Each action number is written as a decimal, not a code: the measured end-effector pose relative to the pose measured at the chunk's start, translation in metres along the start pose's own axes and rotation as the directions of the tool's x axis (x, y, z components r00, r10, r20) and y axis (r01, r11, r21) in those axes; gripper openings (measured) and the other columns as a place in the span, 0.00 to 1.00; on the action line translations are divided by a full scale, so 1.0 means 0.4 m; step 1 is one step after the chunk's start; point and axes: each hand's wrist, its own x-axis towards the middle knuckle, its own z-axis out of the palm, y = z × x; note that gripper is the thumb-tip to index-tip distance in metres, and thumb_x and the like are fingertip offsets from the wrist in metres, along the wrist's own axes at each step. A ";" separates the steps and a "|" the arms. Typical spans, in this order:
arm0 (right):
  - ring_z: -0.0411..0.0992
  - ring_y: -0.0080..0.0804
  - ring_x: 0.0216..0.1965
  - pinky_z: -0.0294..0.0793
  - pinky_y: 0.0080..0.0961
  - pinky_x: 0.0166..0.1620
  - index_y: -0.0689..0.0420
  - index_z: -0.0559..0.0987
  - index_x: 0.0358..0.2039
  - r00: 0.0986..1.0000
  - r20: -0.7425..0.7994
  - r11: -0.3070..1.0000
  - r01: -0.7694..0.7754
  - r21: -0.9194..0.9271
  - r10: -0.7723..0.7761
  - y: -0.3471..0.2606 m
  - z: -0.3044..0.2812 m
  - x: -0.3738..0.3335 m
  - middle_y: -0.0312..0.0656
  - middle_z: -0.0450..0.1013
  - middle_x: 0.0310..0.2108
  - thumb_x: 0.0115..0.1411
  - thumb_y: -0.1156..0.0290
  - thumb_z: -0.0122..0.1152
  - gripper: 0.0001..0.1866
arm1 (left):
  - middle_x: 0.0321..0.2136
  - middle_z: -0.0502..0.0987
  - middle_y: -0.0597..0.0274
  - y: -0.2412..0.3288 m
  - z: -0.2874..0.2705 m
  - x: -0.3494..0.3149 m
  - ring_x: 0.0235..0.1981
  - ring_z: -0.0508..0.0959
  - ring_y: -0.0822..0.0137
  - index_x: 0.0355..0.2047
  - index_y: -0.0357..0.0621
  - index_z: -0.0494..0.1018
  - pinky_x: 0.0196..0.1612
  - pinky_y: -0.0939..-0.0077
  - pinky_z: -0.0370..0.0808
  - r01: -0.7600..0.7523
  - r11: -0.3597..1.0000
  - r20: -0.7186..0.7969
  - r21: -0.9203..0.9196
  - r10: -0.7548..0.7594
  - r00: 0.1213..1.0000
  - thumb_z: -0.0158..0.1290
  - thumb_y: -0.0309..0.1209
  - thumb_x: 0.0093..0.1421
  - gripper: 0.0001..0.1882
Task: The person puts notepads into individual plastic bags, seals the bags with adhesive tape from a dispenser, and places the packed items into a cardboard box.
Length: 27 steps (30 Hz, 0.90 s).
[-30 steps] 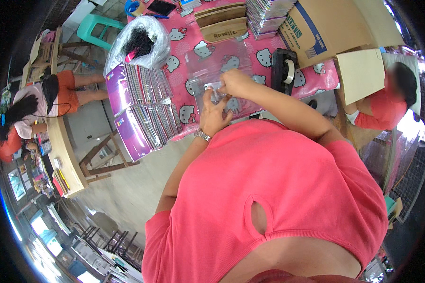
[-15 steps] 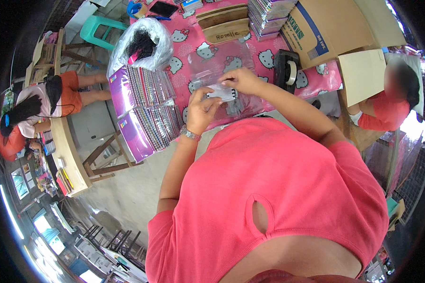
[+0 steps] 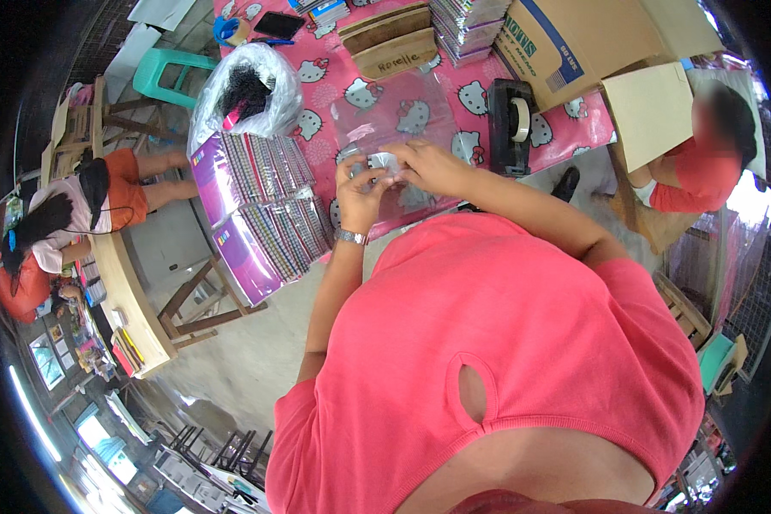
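Observation:
Near the front edge of the table, a small white pad (image 3: pixel 382 160) sits between my two hands, mostly covered by fingers. My left hand (image 3: pixel 361 187) holds its left side, thumb and fingers curved round it. From the right, my right hand (image 3: pixel 430 168) grips the other side with bent fingers. Beneath and beyond them lies a clear plastic sleeve (image 3: pixel 384 125) on the pink patterned tablecloth (image 3: pixel 315 53). To the left of my left hand are two stacks of shrink-wrapped spiral notebooks (image 3: pixel 247 206) with purple covers.
A black tape dispenser (image 3: pixel 507 128) stands right of my hands, beside a large cardboard box (image 3: pixel 557 51). Farther back are a wooden holder (image 3: pixel 391 41), a stack of notebooks (image 3: pixel 466 29), a phone (image 3: pixel 279 25) and a plastic bag (image 3: pixel 206 103). People are at both sides.
My hands have drawn closer together around the white pad. Less of it shows, and its black-marked edge is now hidden. The view has shifted slightly.

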 end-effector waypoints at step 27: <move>0.68 0.24 0.28 0.74 0.23 0.36 0.59 0.76 0.36 0.321 -0.059 0.150 -0.270 0.951 0.945 0.185 -0.054 -0.402 0.34 0.70 0.28 0.57 0.66 0.60 0.11 | 0.41 0.75 0.64 0.087 -0.042 0.110 0.47 0.68 0.58 0.36 0.51 0.78 0.49 0.56 0.62 0.248 0.863 0.106 0.439 -0.324 0.940 0.67 0.39 0.36 0.23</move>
